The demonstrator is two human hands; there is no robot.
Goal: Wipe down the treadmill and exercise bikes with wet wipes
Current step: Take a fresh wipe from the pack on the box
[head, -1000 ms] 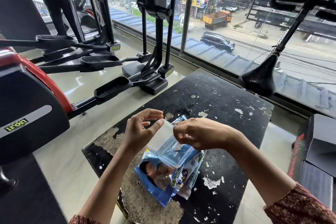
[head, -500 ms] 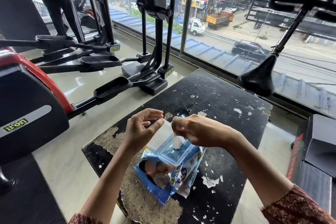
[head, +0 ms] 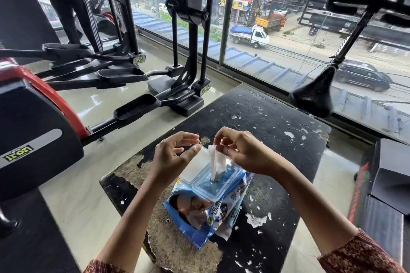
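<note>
**Fig. 1.** R hand (head: pixel 246 153) pinching 1 wet wipe (head: pixel 217 162) at the opening of the wipes pack (head: pixel 206 204).

Pack lies flat nr the front of the worn black table (head: pixel 277 131), w/ its clear flip lid (head: pixel 195 167) stood open. R thumb & fingertips pinch the wipe's top; the wipe stands upright, lower end in the slot. L hand (head: pixel 172 156): thumb tip rests on the lid's upper edge, 4 fingers loosely curved above, gripping nothing. Elliptical trainer (head: pixel 190 35) beyond the table at L; bike saddle (head: pixel 312 97) at R, by the window.

Both forearms reach forward, the left hand (head: pixel 175 155) loosely curved with thumb out, the right hand (head: pixel 244 153) pinching a wipe (head: pixel 216 162).
</note>
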